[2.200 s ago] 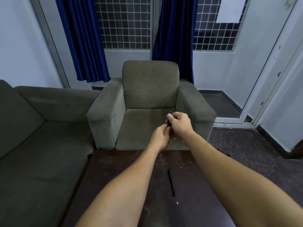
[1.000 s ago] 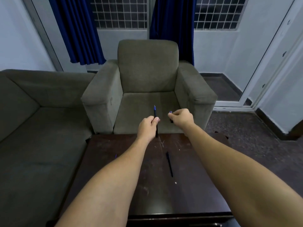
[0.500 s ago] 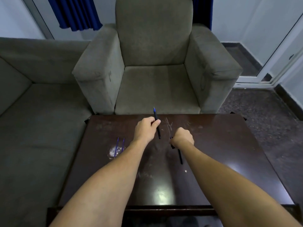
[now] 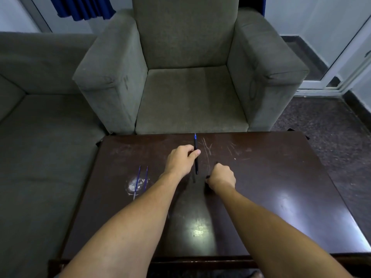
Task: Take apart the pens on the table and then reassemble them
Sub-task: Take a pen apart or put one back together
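Note:
My left hand (image 4: 181, 160) is closed on a slim black pen barrel (image 4: 196, 165), which stands almost upright with its blue tip pointing away, above the dark wooden table (image 4: 271, 169). Just to the right, my right hand (image 4: 221, 177) is a fist down at the table surface, with a small dark pen part (image 4: 207, 176) showing at its left edge and a dark tip (image 4: 216, 163) at its top. The second pen that lay there is hidden under this hand. Two thin blue refills (image 4: 139, 180) lie side by side on the table's left part.
A grey armchair (image 4: 190, 97) stands right behind the table's far edge. A grey sofa (image 4: 40, 137) runs along the left. Dark floor lies to the right, with a white door frame (image 4: 331, 83) beyond. The table's near half shows glare.
The hands pulled apart, the left keeping the barrel and the right a small part. Both then came down to the table, and the right fist now covers the lying pen. The view tilted down.

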